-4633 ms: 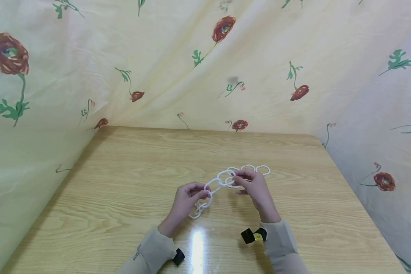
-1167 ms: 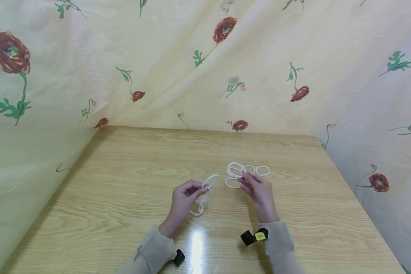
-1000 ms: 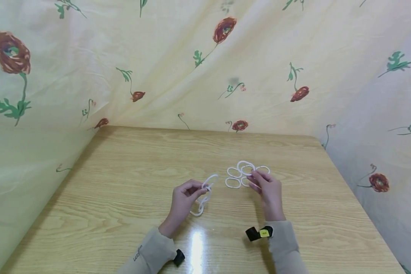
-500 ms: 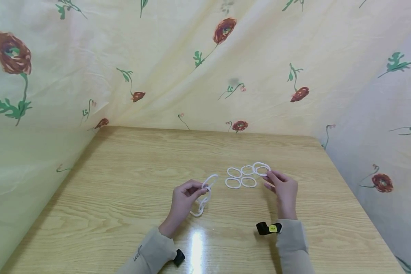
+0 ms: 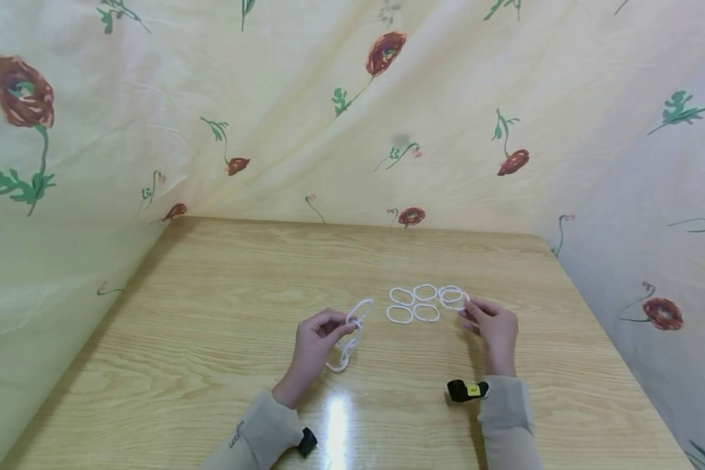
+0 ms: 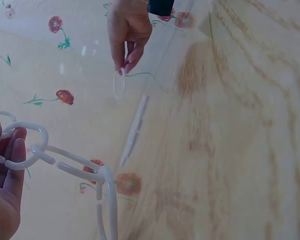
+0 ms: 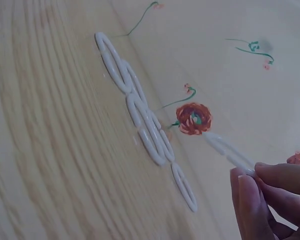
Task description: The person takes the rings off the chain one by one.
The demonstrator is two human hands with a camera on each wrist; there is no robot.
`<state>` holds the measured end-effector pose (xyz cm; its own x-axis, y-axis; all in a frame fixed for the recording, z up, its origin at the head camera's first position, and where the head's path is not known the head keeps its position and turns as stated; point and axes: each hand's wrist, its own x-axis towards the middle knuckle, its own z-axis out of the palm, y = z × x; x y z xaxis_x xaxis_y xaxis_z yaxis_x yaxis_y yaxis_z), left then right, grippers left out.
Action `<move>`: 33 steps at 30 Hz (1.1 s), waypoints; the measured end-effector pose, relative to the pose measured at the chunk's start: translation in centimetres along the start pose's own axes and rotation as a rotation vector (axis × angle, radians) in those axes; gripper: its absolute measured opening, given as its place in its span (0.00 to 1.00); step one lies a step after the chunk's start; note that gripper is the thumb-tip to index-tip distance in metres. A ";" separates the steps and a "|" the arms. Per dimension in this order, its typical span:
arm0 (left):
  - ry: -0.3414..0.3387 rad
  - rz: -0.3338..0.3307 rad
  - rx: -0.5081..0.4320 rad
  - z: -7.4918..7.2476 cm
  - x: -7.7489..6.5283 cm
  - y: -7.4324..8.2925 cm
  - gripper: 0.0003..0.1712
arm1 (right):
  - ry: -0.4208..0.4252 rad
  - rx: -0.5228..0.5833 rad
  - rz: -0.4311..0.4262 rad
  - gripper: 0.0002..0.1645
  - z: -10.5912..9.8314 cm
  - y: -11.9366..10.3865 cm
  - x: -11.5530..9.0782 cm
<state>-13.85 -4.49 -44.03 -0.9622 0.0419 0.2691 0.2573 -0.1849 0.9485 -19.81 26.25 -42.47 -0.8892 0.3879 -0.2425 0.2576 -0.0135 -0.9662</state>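
My left hand (image 5: 317,346) pinches a chain of white plastic links (image 6: 80,165) between thumb and fingers. One link sticks up past the fingertips, and the others hang below. In the left wrist view each link has a small gap in its side. Over on the right, my right hand (image 5: 493,329) pinches the end of a single white link (image 7: 229,151), separate from the chain. In the head view this link overlaps the rightmost of several loose white links (image 5: 414,302) laid in two rows; the right wrist view shows it held above the table.
The wooden table (image 5: 241,281) has a light grain and a bright reflection near the front. A flowered cloth (image 5: 294,130) rises behind it and along both sides. Black devices are strapped at the left wrist (image 5: 307,442) and right wrist (image 5: 459,391).
Earlier the chain stretched between both hands; now my right hand holds one link apart from it. That hand has moved right across the loose links and slightly down. My left hand stays put.
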 end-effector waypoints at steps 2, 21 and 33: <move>0.002 -0.001 0.003 0.0 0.0 0.0 0.09 | -0.021 -0.037 0.006 0.24 -0.2 0.1 0.1; 0.012 0.000 0.018 0.3 0.3 -0.1 0.08 | -0.112 -0.256 0.005 0.24 -0.9 0.8 1.0; 0.009 -0.004 0.003 0.4 0.4 -0.4 0.09 | -0.146 -0.273 0.012 0.24 -0.9 1.1 1.6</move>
<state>-14.32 -4.01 -44.21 -0.9639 0.0337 0.2642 0.2540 -0.1819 0.9499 -20.65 27.72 -43.83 -0.9255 0.2522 -0.2826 0.3425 0.2385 -0.9087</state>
